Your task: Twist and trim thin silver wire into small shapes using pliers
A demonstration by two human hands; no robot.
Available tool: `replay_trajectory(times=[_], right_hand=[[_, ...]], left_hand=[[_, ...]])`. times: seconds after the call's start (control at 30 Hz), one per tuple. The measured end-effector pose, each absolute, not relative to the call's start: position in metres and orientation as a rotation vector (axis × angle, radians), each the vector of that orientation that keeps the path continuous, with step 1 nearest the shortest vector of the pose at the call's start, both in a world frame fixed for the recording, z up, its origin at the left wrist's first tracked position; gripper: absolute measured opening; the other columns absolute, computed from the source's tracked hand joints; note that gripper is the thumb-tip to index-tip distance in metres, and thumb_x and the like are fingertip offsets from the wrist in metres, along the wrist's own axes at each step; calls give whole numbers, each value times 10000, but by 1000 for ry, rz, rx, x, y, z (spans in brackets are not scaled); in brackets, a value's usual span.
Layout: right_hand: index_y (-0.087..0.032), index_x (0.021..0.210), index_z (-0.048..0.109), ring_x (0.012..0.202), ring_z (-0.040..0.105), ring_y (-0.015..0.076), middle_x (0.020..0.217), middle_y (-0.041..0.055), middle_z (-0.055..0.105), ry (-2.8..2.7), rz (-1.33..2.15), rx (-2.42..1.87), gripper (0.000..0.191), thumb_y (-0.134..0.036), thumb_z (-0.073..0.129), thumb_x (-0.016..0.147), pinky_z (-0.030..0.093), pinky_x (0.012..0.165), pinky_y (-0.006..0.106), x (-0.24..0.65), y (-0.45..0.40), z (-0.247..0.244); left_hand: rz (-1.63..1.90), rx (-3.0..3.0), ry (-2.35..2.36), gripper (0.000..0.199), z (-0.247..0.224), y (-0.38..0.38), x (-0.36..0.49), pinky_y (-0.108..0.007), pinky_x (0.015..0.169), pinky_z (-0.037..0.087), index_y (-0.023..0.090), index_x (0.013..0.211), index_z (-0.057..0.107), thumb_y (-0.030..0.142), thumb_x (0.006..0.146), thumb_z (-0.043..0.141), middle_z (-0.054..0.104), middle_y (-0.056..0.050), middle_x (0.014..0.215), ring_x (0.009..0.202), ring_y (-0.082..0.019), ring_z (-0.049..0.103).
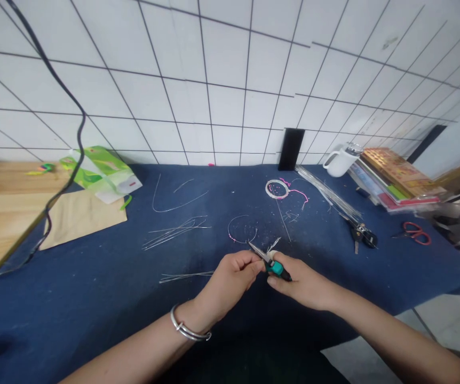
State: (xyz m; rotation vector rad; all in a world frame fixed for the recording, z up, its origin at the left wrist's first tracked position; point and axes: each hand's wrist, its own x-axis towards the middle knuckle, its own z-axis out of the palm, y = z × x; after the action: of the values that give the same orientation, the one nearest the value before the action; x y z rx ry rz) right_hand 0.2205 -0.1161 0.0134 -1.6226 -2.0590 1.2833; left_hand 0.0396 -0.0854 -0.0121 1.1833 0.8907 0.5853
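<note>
My right hand [300, 280] is closed around needle-nose pliers [277, 268] with teal and black handles, their narrow jaws pointing up and left. Close beside the jaws, my left hand [234, 274] pinches thumb and fingers together. Whatever lies in that pinch is too small or hidden to make out. Just beyond the plier tips, a curved thin wire [229, 233] with small pink spots rests on the blue cloth [105, 298]. Short pale wire ends [273, 244] stick up by my right fingers. A silver bangle [190, 332] circles my left wrist.
Straight wires [176, 233] lie left, more wires [185, 276] nearer. A white ring [277, 189] with pink thread, wire scraps [291, 216] and a wire bundle [326, 189] lie behind. Keys [358, 234], red-handled scissors [414, 233], a white mug [342, 160] and books [394, 184] stand right.
</note>
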Motion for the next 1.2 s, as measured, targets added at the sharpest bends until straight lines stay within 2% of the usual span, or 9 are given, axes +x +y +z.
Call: replay_trajectory(times=[0.5, 0.73, 1.0, 1.1, 1.2], right_hand=[[-215, 822, 385, 656, 480, 133, 749, -15, 500, -2097, 920, -1690, 145, -235, 510, 753, 360, 604, 254, 219, -114, -21], [-222, 788, 343, 635, 451, 130, 720, -26, 460, -2151, 825, -1629, 250, -86, 471, 621, 359, 589, 242, 224, -112, -29], [-191, 872, 386, 734, 458, 181, 811, 38, 462, -2129, 581, -1572, 302, -124, 480, 593, 392, 693, 311, 219, -124, -49], [-190, 858, 397, 730, 459, 179, 807, 36, 466, -2102, 626, -1603, 287, -123, 482, 592, 396, 689, 317, 217, -125, -44], [-203, 793, 393, 650, 451, 139, 723, -6, 452, -1977, 920, -1627, 209, -108, 460, 619, 394, 621, 277, 213, -128, -34]], left_hand=[[604, 1230, 909, 216, -23, -80, 44, -202, 451, 221, 136, 748, 565, 318, 823, 475, 360, 58, 510, 475, -69, 285], [612, 1337, 922, 224, -24, -79, 44, -200, 487, 272, 144, 726, 561, 319, 834, 469, 378, 45, 559, 518, -75, 323], [599, 1409, 917, 197, -24, -90, 40, -210, 542, 331, 145, 708, 550, 275, 829, 468, 452, 17, 636, 582, -94, 367], [638, 1457, 929, 206, -25, -91, 39, -217, 556, 340, 145, 688, 543, 266, 834, 461, 454, 14, 633, 600, -103, 380], [686, 1523, 846, 206, -25, -86, 38, -227, 594, 355, 145, 731, 570, 258, 848, 443, 489, 4, 666, 633, -111, 413]])
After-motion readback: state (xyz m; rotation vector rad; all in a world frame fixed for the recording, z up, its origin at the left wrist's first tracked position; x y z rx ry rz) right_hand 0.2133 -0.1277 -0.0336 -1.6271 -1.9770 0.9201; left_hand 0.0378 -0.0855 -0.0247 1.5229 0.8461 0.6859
